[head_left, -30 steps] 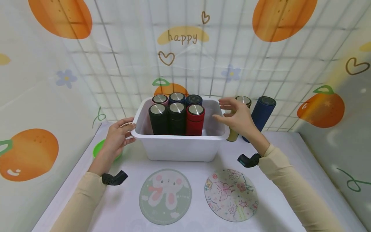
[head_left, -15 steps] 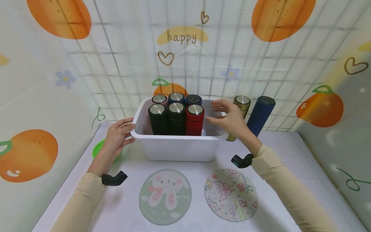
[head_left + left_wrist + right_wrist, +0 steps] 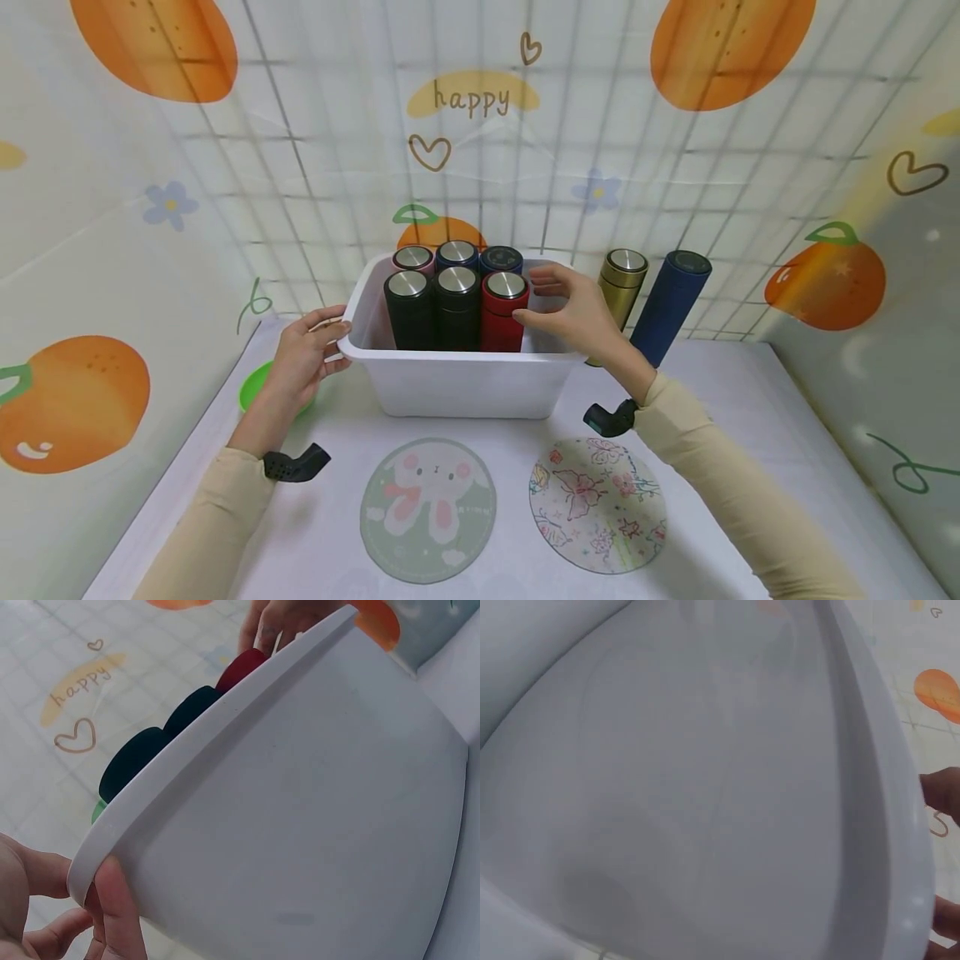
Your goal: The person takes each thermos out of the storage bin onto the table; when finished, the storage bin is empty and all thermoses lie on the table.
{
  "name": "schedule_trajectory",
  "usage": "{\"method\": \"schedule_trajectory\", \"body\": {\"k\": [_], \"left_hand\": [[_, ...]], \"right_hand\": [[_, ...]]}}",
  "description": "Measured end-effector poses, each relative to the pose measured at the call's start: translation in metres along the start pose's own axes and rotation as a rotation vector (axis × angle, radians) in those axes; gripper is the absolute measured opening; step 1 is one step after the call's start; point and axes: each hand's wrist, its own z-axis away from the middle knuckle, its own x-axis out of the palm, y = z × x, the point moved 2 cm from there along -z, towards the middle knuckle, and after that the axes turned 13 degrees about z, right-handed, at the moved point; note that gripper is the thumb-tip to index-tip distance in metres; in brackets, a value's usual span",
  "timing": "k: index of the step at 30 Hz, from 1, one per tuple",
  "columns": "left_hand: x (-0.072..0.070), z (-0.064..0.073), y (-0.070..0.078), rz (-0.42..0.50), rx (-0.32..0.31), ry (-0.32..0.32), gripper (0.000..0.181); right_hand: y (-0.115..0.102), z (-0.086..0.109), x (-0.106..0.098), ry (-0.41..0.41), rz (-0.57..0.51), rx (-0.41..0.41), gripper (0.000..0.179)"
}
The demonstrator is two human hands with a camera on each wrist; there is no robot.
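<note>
A white plastic tub point(image 3: 465, 385) stands near the back of the table with several thermos bottles upright at its left and middle. Its front row has two black bottles, the left one point(image 3: 409, 321) beside the other point(image 3: 457, 321), then a red bottle point(image 3: 506, 321). Behind them show the tops of a pink point(image 3: 413, 257) and two dark blue ones. My left hand point(image 3: 296, 358) grips the tub's left rim point(image 3: 90, 877), thumb and fingers on either side. My right hand point(image 3: 573, 312) reaches over the right rim, fingers spread, thumb tip overlapping the red bottle's right edge.
Right of the tub stand a gold thermos point(image 3: 624, 283) and a tall blue thermos point(image 3: 670, 307). A green bowl point(image 3: 257, 383) sits behind my left forearm. Two round mats, one with a rabbit point(image 3: 427, 510) and one with butterflies point(image 3: 597, 506), lie in front.
My right hand has moved left over the tub, from beside the gold thermos to the red bottle, uncovering the gold one. My left hand stays on the rim.
</note>
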Motion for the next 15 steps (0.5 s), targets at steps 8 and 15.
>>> {"method": "schedule_trajectory", "body": {"k": [8,15], "left_hand": [[-0.002,0.0,-0.001,0.008,-0.001,-0.007,0.038],[-0.003,-0.001,-0.001,0.008,0.004,-0.007,0.04]], "right_hand": [[-0.005,-0.005,0.012,-0.024,0.042,0.054,0.064],[-0.007,-0.01,0.019,-0.02,0.07,0.073,0.065]]}}
